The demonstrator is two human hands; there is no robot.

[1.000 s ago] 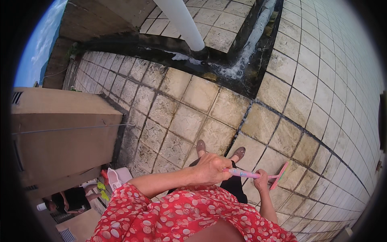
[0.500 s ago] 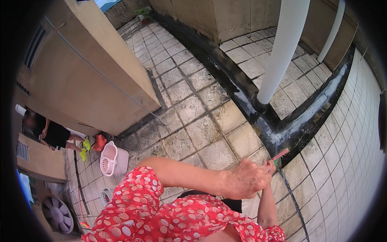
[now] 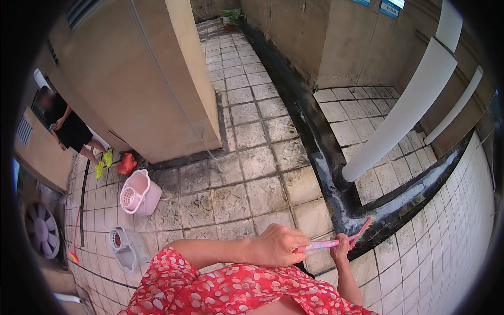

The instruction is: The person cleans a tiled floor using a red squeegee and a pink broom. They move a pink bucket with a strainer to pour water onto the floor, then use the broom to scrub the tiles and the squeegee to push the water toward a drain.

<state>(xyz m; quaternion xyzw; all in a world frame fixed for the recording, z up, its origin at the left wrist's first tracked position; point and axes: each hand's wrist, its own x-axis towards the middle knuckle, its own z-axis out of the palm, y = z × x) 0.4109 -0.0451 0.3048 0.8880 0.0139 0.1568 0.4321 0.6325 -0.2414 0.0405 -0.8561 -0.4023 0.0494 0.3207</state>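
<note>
A pink-handled scrub brush (image 3: 321, 245) with pale, greenish bristles is held in both my hands. My left hand (image 3: 277, 245) is wrapped round the patterned handle at its left end. Close to the brush head, my right hand (image 3: 341, 248) grips it with closed fingers. The bristles (image 3: 363, 232) are over the corner of a dark, wet gutter (image 3: 344, 210) with whitish foam in it. Whether they touch its bottom, I cannot tell.
A pink mop bucket (image 3: 144, 193) and a grey-white bucket (image 3: 128, 252) stand on the tiles at left. A person (image 3: 71, 123) stands farther left, beside a red bag (image 3: 126, 164). A white pipe (image 3: 401, 113) rises beside the gutter. A fan (image 3: 42, 231) is at far left.
My hands were close together; my left hand is now apart to the left, showing the handle between them. The view has shifted, and more of the grey-white bucket shows.
</note>
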